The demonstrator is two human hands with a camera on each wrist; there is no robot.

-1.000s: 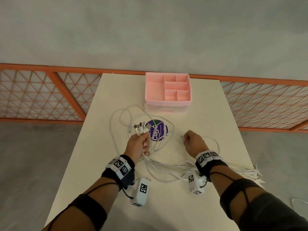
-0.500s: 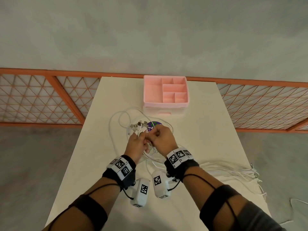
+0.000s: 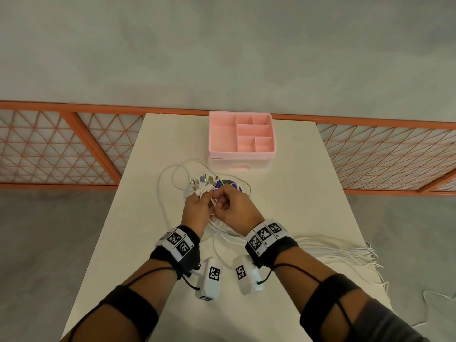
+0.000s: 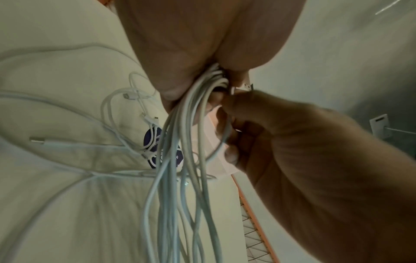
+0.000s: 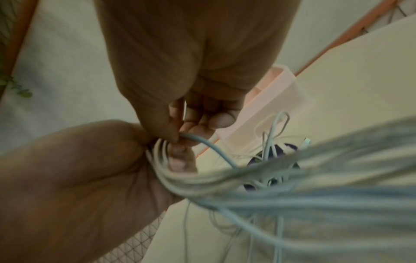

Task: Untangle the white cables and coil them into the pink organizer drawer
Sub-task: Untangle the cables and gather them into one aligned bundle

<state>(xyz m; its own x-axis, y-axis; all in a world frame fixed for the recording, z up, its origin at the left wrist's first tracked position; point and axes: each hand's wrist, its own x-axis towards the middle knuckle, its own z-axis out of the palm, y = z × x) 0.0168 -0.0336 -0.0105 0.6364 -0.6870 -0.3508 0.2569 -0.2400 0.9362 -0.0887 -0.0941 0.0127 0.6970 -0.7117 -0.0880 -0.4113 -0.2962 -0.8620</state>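
My left hand (image 3: pixel 197 206) grips a bundle of white cables (image 4: pixel 178 160) near their plug ends (image 3: pixel 202 183), which fan out above the fist. Beside it, touching, my right hand (image 3: pixel 229 206) pinches a single white cable (image 5: pixel 202 144) between thumb and fingers at the bundle. The cables hang from the left fist and trail over the table's right side (image 3: pixel 345 250). Loose loops (image 3: pixel 170 178) lie on the table to the left. The pink organizer (image 3: pixel 240 137) stands at the table's far edge with its drawer (image 3: pixel 239 165) pushed in below the divided top tray.
A round purple sticker (image 3: pixel 228 186) lies on the white table (image 3: pixel 296 193) under the cables. An orange lattice railing (image 3: pixel 61 144) runs behind the table. Cable ends hang over the table's right edge (image 3: pixel 375 262).
My right hand moved from the table's right side to the left hand and now pinches one cable at the bundle. The left hand stayed put with its cables.
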